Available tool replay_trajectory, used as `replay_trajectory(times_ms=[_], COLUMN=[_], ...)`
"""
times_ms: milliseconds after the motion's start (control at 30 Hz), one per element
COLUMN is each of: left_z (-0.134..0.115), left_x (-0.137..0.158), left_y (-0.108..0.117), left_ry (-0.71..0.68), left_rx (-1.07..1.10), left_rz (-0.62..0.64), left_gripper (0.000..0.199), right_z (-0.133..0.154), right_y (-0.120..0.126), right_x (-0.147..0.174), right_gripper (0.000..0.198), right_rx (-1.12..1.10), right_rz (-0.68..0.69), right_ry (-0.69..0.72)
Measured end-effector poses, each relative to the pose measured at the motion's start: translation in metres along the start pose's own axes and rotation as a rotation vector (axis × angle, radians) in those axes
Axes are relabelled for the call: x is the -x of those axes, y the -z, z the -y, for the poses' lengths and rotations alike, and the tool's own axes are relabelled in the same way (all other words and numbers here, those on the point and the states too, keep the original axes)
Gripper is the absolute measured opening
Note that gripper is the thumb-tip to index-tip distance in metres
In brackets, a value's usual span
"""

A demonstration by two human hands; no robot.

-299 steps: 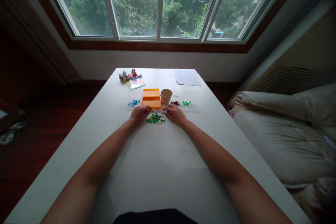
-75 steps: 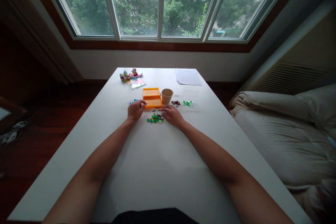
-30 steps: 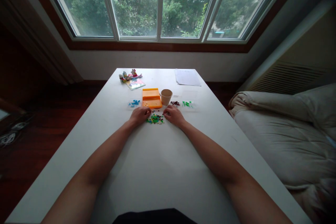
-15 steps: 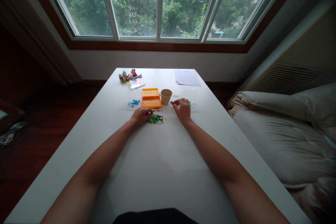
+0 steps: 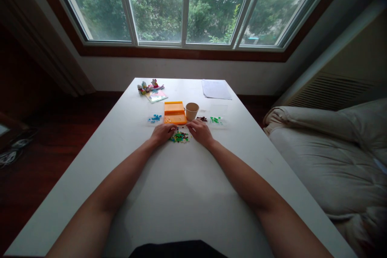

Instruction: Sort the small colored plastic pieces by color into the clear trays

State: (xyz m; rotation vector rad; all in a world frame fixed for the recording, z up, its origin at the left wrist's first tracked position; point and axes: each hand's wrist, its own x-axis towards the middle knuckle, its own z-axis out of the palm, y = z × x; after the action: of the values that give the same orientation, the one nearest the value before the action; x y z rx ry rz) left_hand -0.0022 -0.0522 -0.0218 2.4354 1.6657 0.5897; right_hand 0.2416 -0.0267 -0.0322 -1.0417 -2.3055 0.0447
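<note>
Colour sorting looks like the step in hand: my left hand [image 5: 163,133] and right hand [image 5: 200,132] flank the mixed pile [image 5: 180,137], midway between the table's [image 5: 181,193] side edges and nearer its far edge, and whether either one pinches a piece I can't make out. Next move, I reckon, calls for a fine single pick, then a short carry toward that far edge, to the matching blue pieces [image 5: 155,118], dark pieces [image 5: 202,119] or green pieces [image 5: 216,120].

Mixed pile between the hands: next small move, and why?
Probably pinch a green piece from the mixed pile with the right hand: that hand is beside the pile, and a separate green group lies farther right, past the dark pieces.
</note>
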Motion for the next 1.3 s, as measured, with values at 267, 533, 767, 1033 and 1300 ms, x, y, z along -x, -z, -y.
replay_trajectory(times_ms=[267, 533, 767, 1033, 1300], left_z=[-0.004, -0.002, 0.003, 0.006, 0.007], left_x=[0.0, -0.001, -0.002, -0.003, -0.004], left_y=[0.002, 0.001, 0.001, 0.002, 0.002], left_ry=[0.003, 0.043, 0.125, 0.134, 0.158], left_rx=[-0.028, -0.022, 0.002, -0.012, -0.005], left_rz=[0.033, -0.002, -0.023, -0.046, -0.028], left_gripper=[0.034, 0.028, 0.022, 0.02, 0.021], right_z=[0.007, -0.002, -0.012, -0.012, -0.047], right_y=[-0.003, -0.003, -0.006, 0.003, 0.01], right_x=[-0.001, 0.002, 0.004, 0.002, 0.003], right_gripper=[0.032, 0.01, 0.006, 0.009, 0.019], right_rx=[0.087, 0.035, 0.019, 0.008, 0.032], right_rz=[0.134, 0.072, 0.052, -0.086, -0.338], right_ry=[0.014, -0.054, -0.105, -0.146, -0.412])
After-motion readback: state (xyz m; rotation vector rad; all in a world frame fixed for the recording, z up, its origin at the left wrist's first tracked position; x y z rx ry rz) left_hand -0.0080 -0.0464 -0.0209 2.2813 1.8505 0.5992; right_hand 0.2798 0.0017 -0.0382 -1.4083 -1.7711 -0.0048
